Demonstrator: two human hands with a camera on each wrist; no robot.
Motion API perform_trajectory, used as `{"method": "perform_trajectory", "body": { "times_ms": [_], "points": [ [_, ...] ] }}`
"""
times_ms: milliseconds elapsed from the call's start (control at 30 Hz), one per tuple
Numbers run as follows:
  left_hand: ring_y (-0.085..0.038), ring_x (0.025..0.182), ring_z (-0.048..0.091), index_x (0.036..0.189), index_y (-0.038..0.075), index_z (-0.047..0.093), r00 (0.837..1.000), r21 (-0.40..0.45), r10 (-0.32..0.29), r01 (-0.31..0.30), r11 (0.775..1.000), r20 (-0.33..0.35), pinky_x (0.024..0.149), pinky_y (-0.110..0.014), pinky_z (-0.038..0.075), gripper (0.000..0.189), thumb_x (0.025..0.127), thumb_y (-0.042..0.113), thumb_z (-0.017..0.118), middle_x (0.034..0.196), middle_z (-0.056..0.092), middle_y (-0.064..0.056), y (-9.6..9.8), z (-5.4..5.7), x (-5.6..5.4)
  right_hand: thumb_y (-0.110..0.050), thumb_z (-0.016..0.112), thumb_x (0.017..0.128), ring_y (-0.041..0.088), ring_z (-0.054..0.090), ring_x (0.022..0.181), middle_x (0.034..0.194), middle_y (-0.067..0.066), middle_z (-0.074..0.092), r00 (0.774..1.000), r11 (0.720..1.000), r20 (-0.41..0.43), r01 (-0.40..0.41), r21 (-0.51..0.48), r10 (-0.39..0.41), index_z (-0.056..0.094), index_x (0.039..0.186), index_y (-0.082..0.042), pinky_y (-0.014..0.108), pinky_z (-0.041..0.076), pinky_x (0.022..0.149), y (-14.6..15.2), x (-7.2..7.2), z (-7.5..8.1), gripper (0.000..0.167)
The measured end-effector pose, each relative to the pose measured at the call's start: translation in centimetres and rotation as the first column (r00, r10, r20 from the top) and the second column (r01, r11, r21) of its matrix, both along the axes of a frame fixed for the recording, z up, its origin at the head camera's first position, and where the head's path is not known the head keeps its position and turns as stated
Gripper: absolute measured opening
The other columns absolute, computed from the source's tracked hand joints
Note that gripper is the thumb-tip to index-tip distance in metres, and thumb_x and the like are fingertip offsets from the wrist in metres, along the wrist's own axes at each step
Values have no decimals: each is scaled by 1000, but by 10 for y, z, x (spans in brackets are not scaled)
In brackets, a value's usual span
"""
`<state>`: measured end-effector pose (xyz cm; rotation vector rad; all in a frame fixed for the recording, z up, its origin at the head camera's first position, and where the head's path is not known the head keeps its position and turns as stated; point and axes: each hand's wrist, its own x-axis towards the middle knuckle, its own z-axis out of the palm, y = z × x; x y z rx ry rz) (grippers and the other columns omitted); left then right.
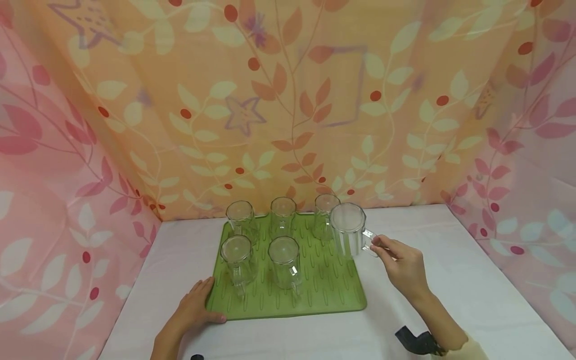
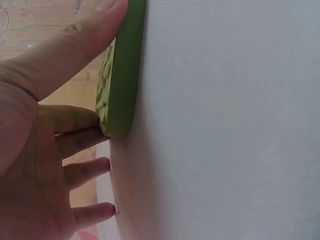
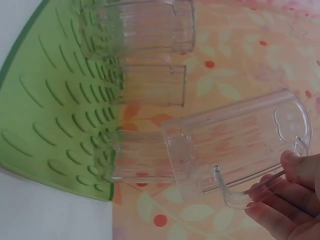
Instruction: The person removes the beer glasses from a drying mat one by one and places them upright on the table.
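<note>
A clear glass mug [image 1: 348, 230] is held up by my right hand [image 1: 402, 265], fingers and thumb pinching its handle. It hangs tilted over the right side of a green ridged drying mat [image 1: 328, 295], as the right wrist view also shows the mug [image 3: 235, 145] apart from the mat. Several similar glass mugs stand on the mat, among them a front left mug [image 1: 237, 255], a front middle mug [image 1: 285, 260] and a back right mug [image 1: 325, 215]. My left hand [image 1: 191, 307] rests at the mat's front left corner, fingers extended, thumb along the front edge [image 2: 125, 85].
A white cloth [image 1: 450, 280] covers the table. Patterned curtains [image 1: 288, 125] close off the back and both sides. A black strap or cuff [image 1: 416, 342] sits by my right wrist, and a small dark object [image 1: 197, 357] shows at the bottom edge.
</note>
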<state>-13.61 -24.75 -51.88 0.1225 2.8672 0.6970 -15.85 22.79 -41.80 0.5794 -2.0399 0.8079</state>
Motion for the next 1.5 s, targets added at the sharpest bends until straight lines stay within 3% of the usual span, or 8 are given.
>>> {"method": "perform_trajectory", "body": {
  "times_ms": [267, 533, 700, 833, 933, 1000, 1267, 1500],
  "points": [
    [-56, 138, 27, 146, -10, 32, 1000, 3, -5, 5, 1000, 17, 107, -72, 28, 120, 56, 45, 90, 148, 36, -34, 0, 0, 2, 16, 83, 56, 13, 71, 67, 77, 9, 74, 1000, 1000, -24, -19, 25, 19, 74, 88, 4, 5, 52, 69, 2, -7, 16, 36],
    [-55, 139, 28, 145, -10, 34, 1000, -6, -14, 14, 1000, 22, 108, -71, 29, 119, 57, 46, 90, 149, 36, -32, 0, 3, -1, 10, 85, 56, 17, 69, 65, 77, 8, 75, 997, 997, -77, -1, 75, 7, 75, 88, 2, 12, 54, 61, 0, -15, 31, 34],
    [-54, 139, 28, 145, -10, 34, 999, -3, -19, 19, 1000, 27, 109, -69, 29, 119, 57, 46, 90, 150, 36, -32, -1, 3, -2, 10, 84, 58, 21, 70, 67, 79, 10, 75, 997, 996, -75, -27, 89, 33, 75, 90, 2, 9, 54, 69, -2, -18, 37, 35],
    [-55, 139, 28, 145, -10, 34, 999, -4, -25, 25, 1000, 20, 108, -69, 30, 118, 57, 45, 90, 149, 36, -32, -1, 3, -2, -8, 80, 77, 23, 69, 69, 80, 11, 75, 996, 994, -73, -51, 96, 58, 75, 92, 1, 6, 52, 76, -2, -21, 38, 19],
    [-55, 139, 28, 145, -10, 34, 999, -2, -27, 27, 1000, 19, 108, -69, 30, 118, 57, 45, 90, 149, 36, -32, -1, 4, -1, -33, 66, 92, 21, 68, 69, 79, 10, 74, 994, 992, -89, -53, 112, 63, 74, 92, 0, 6, 51, 77, -2, -23, 40, 34],
    [-54, 139, 28, 145, -10, 34, 999, 2, -27, 26, 1000, 22, 109, -69, 29, 118, 57, 45, 90, 150, 36, -32, -1, 4, -1, -43, 56, 96, 21, 68, 69, 79, 9, 74, 992, 991, -111, -50, 124, 64, 75, 91, -1, 8, 52, 75, -3, -25, 41, 46],
    [-53, 140, 28, 145, -9, 35, 999, 6, -33, 33, 999, 12, 109, -69, 29, 115, 59, 45, 89, 150, 37, -31, -1, 5, 0, -42, 50, 99, 24, 70, 70, 81, 12, 75, 982, 979, -175, -42, 202, 78, 74, 92, 2, 35, 55, 59, -8, -27, 49, 51],
    [-53, 140, 27, 145, -10, 35, 999, 27, -26, 26, 999, 23, 110, -69, 27, 115, 59, 45, 89, 150, 37, -31, -4, 5, 1, -37, 53, 99, 24, 70, 70, 79, 11, 74, 963, 965, -239, -66, 252, 128, 75, 88, 0, 36, 56, 59, -13, -31, 51, 44]
  ]
}}
